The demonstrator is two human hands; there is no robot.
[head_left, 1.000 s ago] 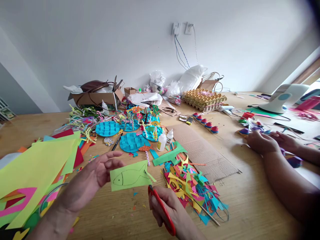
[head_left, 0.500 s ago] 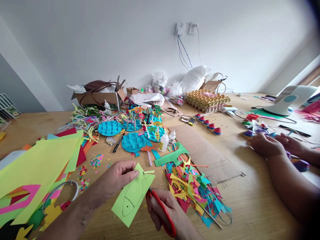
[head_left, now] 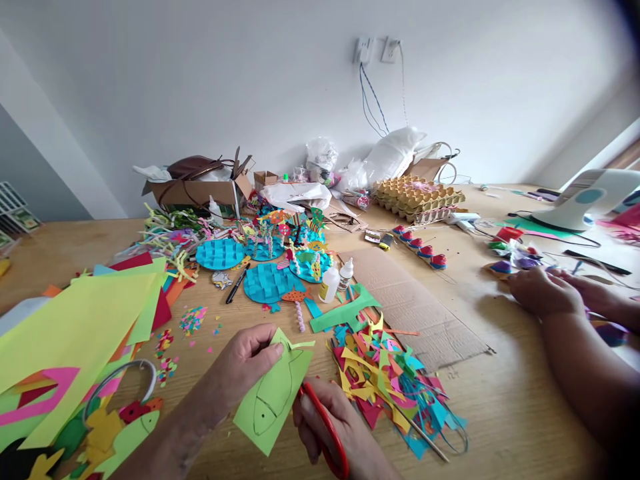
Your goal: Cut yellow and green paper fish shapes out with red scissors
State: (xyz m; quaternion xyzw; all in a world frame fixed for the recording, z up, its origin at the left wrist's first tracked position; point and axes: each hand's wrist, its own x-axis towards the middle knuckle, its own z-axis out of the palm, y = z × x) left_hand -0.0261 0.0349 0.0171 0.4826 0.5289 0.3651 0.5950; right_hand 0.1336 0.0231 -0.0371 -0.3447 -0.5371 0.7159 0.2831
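Pinched in my left hand (head_left: 255,357) is the tail end of a light green sheet of paper (head_left: 264,417). A fish outline with an eye dot is drawn on it in dark ink, and a thin cut strip curls out at its top right. Red-handled scissors (head_left: 327,427) are gripped in my right hand (head_left: 340,427), just right of the paper. Their blades sit at the paper's right edge and are mostly hidden by my fingers and the sheet. To the right of both hands lies a heap of coloured paper scraps (head_left: 375,370).
Coloured paper sheets (head_left: 80,320) cover the left side. Blue discs (head_left: 270,283) with paper sea creatures, glue bottles (head_left: 329,285) and a black marker (head_left: 237,284) stand beyond my hands. A cardboard sheet (head_left: 415,307) lies right of centre. Another person's hands (head_left: 545,293) work at far right.
The green paper has shifted slightly right and tilted a little with my left hand. The scissors stay at its right edge. A green paper fish has come into sight at lower left.
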